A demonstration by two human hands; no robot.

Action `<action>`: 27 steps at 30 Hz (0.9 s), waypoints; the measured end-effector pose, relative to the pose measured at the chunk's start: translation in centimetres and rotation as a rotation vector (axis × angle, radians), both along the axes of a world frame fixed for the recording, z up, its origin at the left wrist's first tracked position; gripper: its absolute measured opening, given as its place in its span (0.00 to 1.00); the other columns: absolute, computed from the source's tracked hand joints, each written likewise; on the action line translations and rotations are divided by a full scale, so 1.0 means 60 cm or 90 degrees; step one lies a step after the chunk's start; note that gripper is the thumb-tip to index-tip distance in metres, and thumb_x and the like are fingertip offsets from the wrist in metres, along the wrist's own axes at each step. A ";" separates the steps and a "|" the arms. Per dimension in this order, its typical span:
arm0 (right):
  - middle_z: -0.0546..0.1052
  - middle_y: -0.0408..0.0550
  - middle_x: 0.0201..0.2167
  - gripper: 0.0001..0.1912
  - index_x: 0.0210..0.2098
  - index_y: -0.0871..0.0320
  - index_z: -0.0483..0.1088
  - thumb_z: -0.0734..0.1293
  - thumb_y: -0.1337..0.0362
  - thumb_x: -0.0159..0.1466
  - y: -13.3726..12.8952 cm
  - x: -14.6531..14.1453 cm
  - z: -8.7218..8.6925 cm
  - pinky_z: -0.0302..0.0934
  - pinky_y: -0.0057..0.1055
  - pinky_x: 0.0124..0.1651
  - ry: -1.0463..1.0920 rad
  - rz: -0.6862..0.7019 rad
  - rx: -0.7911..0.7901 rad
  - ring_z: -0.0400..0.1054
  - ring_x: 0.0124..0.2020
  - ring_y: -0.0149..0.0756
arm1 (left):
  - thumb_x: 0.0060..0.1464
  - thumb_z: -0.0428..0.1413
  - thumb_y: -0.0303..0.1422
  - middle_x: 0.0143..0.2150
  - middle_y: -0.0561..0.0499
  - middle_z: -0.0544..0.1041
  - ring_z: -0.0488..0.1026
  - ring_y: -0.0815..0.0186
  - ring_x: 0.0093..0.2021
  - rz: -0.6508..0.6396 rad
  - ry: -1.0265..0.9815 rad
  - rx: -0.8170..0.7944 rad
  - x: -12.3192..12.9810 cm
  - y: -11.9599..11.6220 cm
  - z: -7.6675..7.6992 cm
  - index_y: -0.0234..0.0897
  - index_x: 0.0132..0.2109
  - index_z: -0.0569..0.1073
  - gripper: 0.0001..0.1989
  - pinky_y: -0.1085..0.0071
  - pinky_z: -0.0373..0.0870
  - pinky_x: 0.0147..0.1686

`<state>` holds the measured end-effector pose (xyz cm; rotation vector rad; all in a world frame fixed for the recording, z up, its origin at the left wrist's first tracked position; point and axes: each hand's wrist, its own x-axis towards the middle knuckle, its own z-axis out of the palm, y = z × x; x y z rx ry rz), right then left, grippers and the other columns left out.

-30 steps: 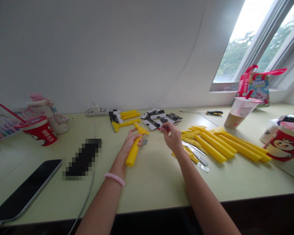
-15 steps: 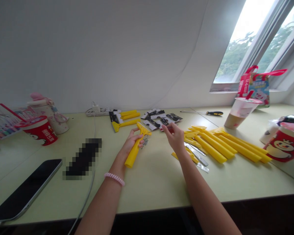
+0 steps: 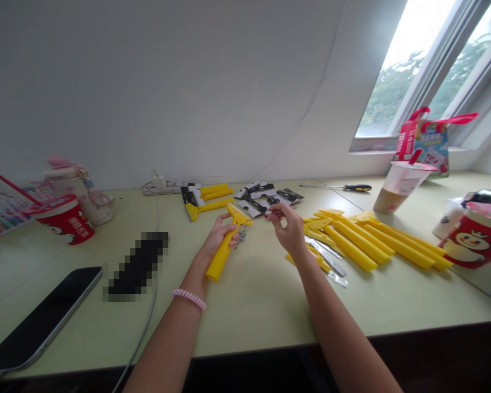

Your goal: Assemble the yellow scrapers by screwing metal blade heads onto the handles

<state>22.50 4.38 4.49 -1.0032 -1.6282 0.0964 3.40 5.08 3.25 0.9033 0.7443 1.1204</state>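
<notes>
My left hand (image 3: pixel 216 240) is wrapped round the handle of a yellow scraper (image 3: pixel 220 262), its wide head tilted up and away from me. Just right of that head lies a small heap of metal screws (image 3: pixel 241 237) on the table. My right hand (image 3: pixel 289 232) hovers to the right of the scraper, thumb and fingertips pinched together. Whatever is between those fingertips is too small to make out. Behind it are several black-and-white cards (image 3: pixel 262 191). Right of my right wrist lie flat metal blades (image 3: pixel 337 268) and a pile of yellow scraper handles (image 3: pixel 352 248).
More yellow scrapers (image 3: pixel 215 205) lie at the back beside a power strip (image 3: pixel 167 189). A screwdriver (image 3: pixel 357 188) rests near the wall. Drink cups (image 3: pixel 403 188) stand right, a red cup (image 3: pixel 71 218) left. A phone (image 3: pixel 45 316) and a cable (image 3: pixel 152 305) lie on the left.
My right hand has turned slightly, and a gap now shows between its thumb and curled fingers. The left hand keeps the scraper in nearly the same place.
</notes>
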 end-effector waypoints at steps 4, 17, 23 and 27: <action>0.72 0.45 0.23 0.10 0.26 0.57 0.66 0.62 0.57 0.57 -0.005 -0.002 0.002 0.59 0.27 0.30 0.037 -0.100 0.001 0.64 0.24 0.31 | 0.43 0.55 0.24 0.30 0.52 0.68 0.63 0.77 0.18 -0.015 0.000 0.006 0.003 -0.003 0.001 0.42 0.47 0.57 0.24 0.82 0.54 0.14; 0.72 0.46 0.27 0.06 0.29 0.57 0.66 0.60 0.63 0.59 0.005 0.000 -0.002 0.59 0.27 0.33 -0.019 -0.027 -0.018 0.65 0.28 0.32 | 0.42 0.56 0.24 0.33 0.50 0.69 0.64 0.77 0.18 0.006 -0.021 0.007 -0.004 0.007 -0.007 0.42 0.47 0.56 0.25 0.82 0.55 0.14; 0.72 0.45 0.26 0.08 0.30 0.57 0.67 0.60 0.60 0.60 0.002 -0.001 -0.001 0.58 0.26 0.31 -0.019 -0.040 -0.020 0.64 0.26 0.30 | 0.42 0.55 0.22 0.34 0.50 0.70 0.64 0.77 0.18 0.014 -0.040 0.009 -0.008 0.004 0.000 0.43 0.45 0.56 0.23 0.83 0.54 0.15; 0.64 0.39 0.13 0.18 0.18 0.58 0.63 0.62 0.52 0.57 0.000 0.000 -0.004 0.50 0.25 0.25 -0.004 -0.173 -0.028 0.54 0.16 0.26 | 0.42 0.56 0.24 0.33 0.51 0.69 0.64 0.77 0.19 -0.006 -0.029 0.016 -0.004 -0.001 0.004 0.42 0.46 0.56 0.24 0.83 0.55 0.14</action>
